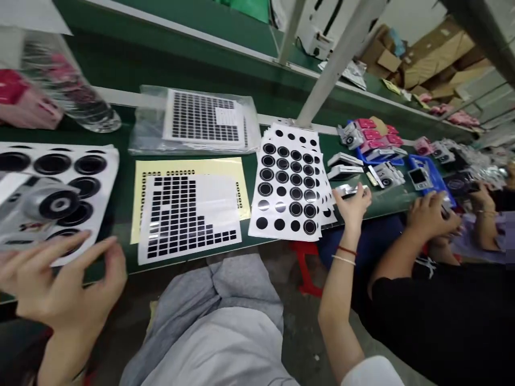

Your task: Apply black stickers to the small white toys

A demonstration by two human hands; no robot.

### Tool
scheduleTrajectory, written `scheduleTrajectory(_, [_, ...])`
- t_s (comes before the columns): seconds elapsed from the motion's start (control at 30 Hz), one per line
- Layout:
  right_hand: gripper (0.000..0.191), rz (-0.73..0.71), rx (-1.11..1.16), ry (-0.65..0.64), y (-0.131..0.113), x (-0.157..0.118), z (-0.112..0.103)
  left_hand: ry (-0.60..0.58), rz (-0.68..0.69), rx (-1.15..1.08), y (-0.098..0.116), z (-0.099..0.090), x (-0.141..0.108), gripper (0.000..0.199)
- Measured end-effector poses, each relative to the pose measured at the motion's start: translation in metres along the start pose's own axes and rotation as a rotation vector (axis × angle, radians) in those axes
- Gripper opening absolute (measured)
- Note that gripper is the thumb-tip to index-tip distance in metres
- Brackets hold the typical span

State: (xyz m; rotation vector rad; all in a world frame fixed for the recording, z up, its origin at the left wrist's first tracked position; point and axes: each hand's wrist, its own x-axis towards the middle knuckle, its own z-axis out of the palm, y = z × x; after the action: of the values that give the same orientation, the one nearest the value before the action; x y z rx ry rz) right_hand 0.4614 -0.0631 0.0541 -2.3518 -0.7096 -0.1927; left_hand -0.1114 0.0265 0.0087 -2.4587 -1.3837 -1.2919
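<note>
On the left, my left hand (60,284) is open, fingers spread, just in front of a silver camera (24,214) with a black lens ring. That camera rests over a sheet of large round black stickers (94,185); whether the fingertips touch it I cannot tell. My right hand (354,206), reaching out to the right, has its thumb and fingers around a small silver camera (349,190) at the bench edge. Between the hands lie a sheet of black rectangular stickers (173,220), partly used, on a yellow backing sheet (139,187), and a stack of round-sticker sheets (281,206).
Behind lies a plastic bag of sticker sheets (205,118). A clear bottle (76,91) and a pink box (30,102) stand back left. A post (325,64) rises from the bench. Blue trays (432,171) hold cameras, and a co-worker's hand (432,217) is close by.
</note>
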Motion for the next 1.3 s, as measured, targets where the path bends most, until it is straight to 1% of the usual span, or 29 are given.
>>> scheduleTrajectory(0.07, [0.106,0.064,0.042,0.028,0.006,0.006,0.011,0.079,0.076,0.018,0.03,0.013,0.002,0.037])
scheduleTrajectory(0.1, [0.107,0.087,0.078,0.035,0.008,0.007,0.015,0.056,0.095,0.01,0.044,0.021,0.005,0.036])
scheduleTrajectory(0.17, [0.1,0.126,0.168,0.046,0.012,0.009,0.019,-0.092,0.116,-0.062,0.062,0.037,0.009,0.04])
scheduleTrajectory(0.2, [0.095,0.15,0.217,0.055,0.015,0.01,0.019,-0.167,0.121,-0.111,0.067,0.045,0.011,0.044])
scheduleTrajectory(0.27, [0.085,0.212,0.323,0.072,0.021,0.008,0.015,-0.279,0.155,-0.214,0.066,0.058,0.012,0.052])
scheduleTrajectory(0.33, [0.075,0.268,0.438,0.071,0.025,0.002,0.008,-0.36,0.189,-0.29,0.059,0.065,0.011,0.057])
scheduleTrajectory(0.43, [0.066,0.301,0.59,0.041,0.024,-0.02,-0.01,-0.4,0.206,-0.351,0.054,0.066,0.01,0.058])
scheduleTrajectory(0.47, [0.064,0.297,0.629,0.023,0.02,-0.031,-0.016,-0.412,0.21,-0.364,0.056,0.065,0.011,0.057])
scheduleTrajectory(0.53, [0.059,0.282,0.699,-0.04,0.006,-0.056,-0.029,-0.415,0.224,-0.385,0.067,0.06,0.014,0.056])
scheduleTrajectory(0.6, [0.048,0.246,0.77,-0.169,-0.017,-0.084,-0.038,-0.393,0.241,-0.413,0.086,0.054,0.02,0.059])
scheduleTrajectory(0.63, [0.042,0.205,0.81,-0.282,-0.031,-0.098,-0.04,-0.375,0.249,-0.43,0.096,0.051,0.024,0.063])
scheduleTrajectory(0.67, [0.035,0.152,0.845,-0.432,-0.047,-0.112,-0.041,-0.352,0.256,-0.447,0.106,0.047,0.028,0.068])
scheduleTrajectory(0.73, [0.026,0.037,0.91,-0.813,-0.081,-0.138,-0.036,-0.333,0.268,-0.45,0.122,0.04,0.034,0.079])
scheduleTrajectory(0.77, [0.024,-0.005,0.939,-0.993,-0.097,-0.149,-0.032,-0.355,0.278,-0.446,0.127,0.035,0.036,0.081])
scheduleTrajectory(0.8, [0.022,-0.028,0.967,-1.123,-0.112,-0.159,-0.026,-0.388,0.284,-0.44,0.128,0.031,0.037,0.08])
scheduleTrajectory(0.83, [0.023,-0.037,0.988,-1.212,-0.125,-0.167,-0.02,-0.422,0.277,-0.436,0.127,0.026,0.036,0.076])
scheduleTrajectory(0.87, [0.024,-0.035,0.997,-1.255,-0.136,-0.174,-0.014,-0.452,0.261,-0.439,0.123,0.021,0.034,0.072])
scheduleTrajectory(0.93, [0.028,-0.039,0.951,-1.234,-0.15,-0.184,-0.002,-0.481,0.204,-0.465,0.108,0.01,0.027,0.068])
scheduleTrajectory(0.97, [0.03,-0.069,0.888,-1.183,-0.154,-0.188,0.003,-0.478,0.166,-0.486,0.099,0.005,0.022,0.068])
scheduleTrajectory(1.03, [0.028,-0.201,0.697,-1.027,-0.155,-0.197,0.01,-0.449,0.087,-0.532,0.079,-0.004,0.014,0.069])
scheduleTrajectory(1.1, [0.024,-0.362,0.483,-0.875,-0.15,-0.209,0.015,-0.376,-0.006,-0.542,0.061,-0.01,0.008,0.068])
scheduleTrajectory(1.13, [0.021,-0.421,0.397,-0.817,-0.146,-0.215,0.017,-0.337,-0.047,-0.528,0.054,-0.012,0.007,0.068])
scheduleTrajectory(1.2, [0.018,-0.475,0.294,-0.724,-0.139,-0.228,0.018,-0.294,-0.091,-0.486,0.044,-0.01,0.008,0.072])
scheduleTrajectory(1.3, [0.019,-0.478,0.268,-0.591,-0.131,-0.243,0.02,-0.338,-0.071,-0.434,0.038,0.002,0.012,0.08])
